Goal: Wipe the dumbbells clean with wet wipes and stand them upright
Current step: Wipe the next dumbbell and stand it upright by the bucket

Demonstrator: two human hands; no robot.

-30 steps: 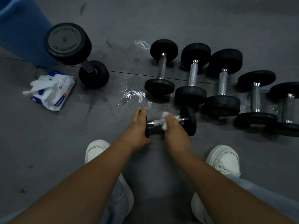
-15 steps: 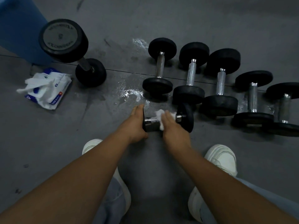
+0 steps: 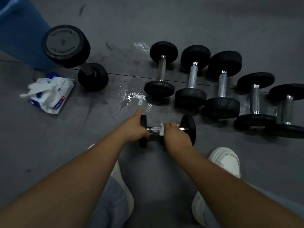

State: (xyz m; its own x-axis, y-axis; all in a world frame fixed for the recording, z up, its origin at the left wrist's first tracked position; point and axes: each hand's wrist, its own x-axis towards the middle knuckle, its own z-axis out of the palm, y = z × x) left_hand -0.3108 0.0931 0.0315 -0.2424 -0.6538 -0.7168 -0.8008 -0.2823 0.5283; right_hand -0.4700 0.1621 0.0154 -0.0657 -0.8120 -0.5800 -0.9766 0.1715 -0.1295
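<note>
I hold the small dumbbell [image 3: 189,127] crosswise on the grey floor [image 3: 49,145], just ahead of my 2 white shoes [image 3: 225,160]. My left hand [image 3: 134,127] grips its left plate, fingers curled over the rim and 1 finger stretched past the top. My right hand [image 3: 176,137] is curled round the steel bar near the right plate, pressing a white wipe [image 3: 162,129] against it. A bit of the wipe sticks out on the left of my hand.

Beyond, 5 dumbbells [image 3: 222,84] lie in a row with their bars pointing away from me. A wet patch [image 3: 134,97] shines on the floor left of the row. Further left a big dumbbell [image 3: 65,46] stands on end beside a blue bin [image 3: 19,33]. The wipe pack [image 3: 54,94] lies near it, with wipes spilling out.
</note>
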